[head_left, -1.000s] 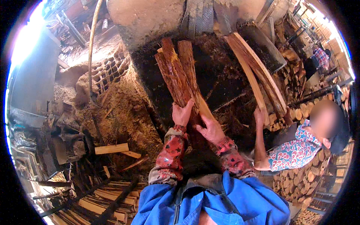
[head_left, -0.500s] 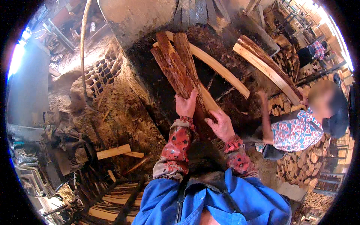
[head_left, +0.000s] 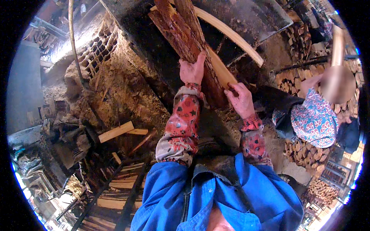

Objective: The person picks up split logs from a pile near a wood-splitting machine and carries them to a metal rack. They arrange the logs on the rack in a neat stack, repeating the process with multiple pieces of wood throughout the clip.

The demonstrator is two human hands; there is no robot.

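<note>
Sleeves of red patterned cloth lead up from my blue jacket [head_left: 216, 200] to both hands. My right hand [head_left: 242, 101] closes its grip on the near end of the bark slabs [head_left: 192, 50]; my left hand [head_left: 192, 69] clasps their side higher up. I judge I am feeding this bundle toward the dark opening [head_left: 254, 19] ahead; next calls for a steady push along its length. Beyond, a pale split board [head_left: 227, 32] lies across, and another person's floral sleeve [head_left: 314, 121] shows by stacked firewood [head_left: 304, 152].
</note>
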